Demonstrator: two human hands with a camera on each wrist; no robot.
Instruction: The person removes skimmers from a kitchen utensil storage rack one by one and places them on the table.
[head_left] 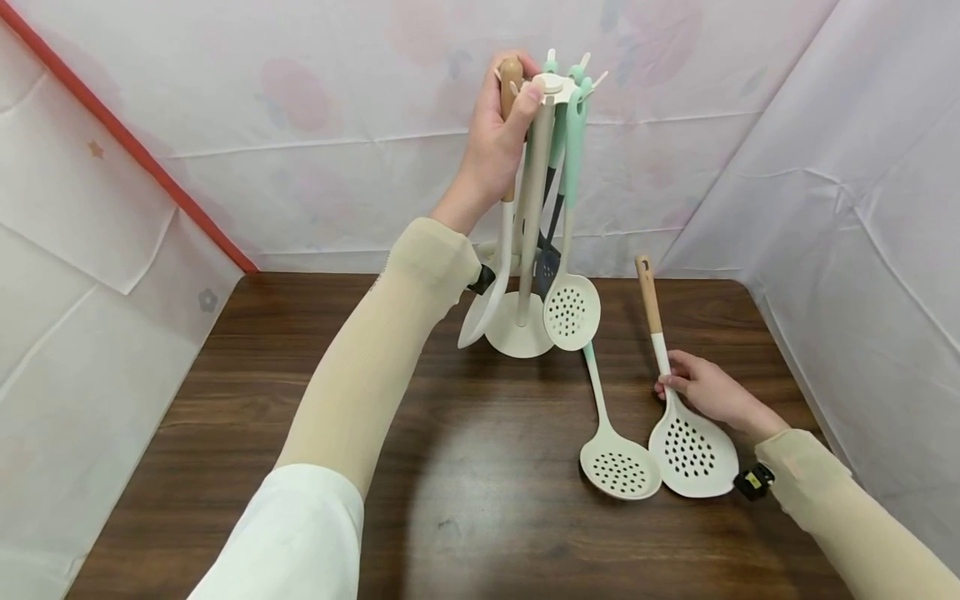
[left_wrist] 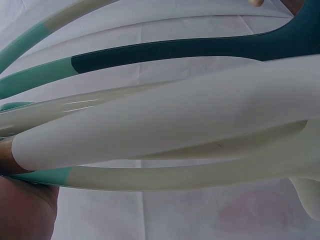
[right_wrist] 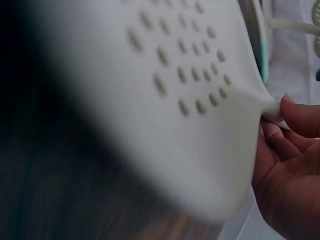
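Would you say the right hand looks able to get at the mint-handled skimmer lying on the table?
Probably yes: the mint-handled skimmer lies right beside the right hand, nothing between, though that hand already holds the wooden-handled skimmer.

A dark brown wooden table (head_left: 300,417) carries everything. A white and green skimmer (head_left: 617,454) lies flat on it, just left of the right fingers. White cloth walls (head_left: 825,208) with faint pink flowers stand all around. A red strip (head_left: 127,142) runs down the left wall, far left of the left fingers.

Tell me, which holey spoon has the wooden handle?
The skimmer that the right hand pinches at its neck; the other two have mint-green handles.
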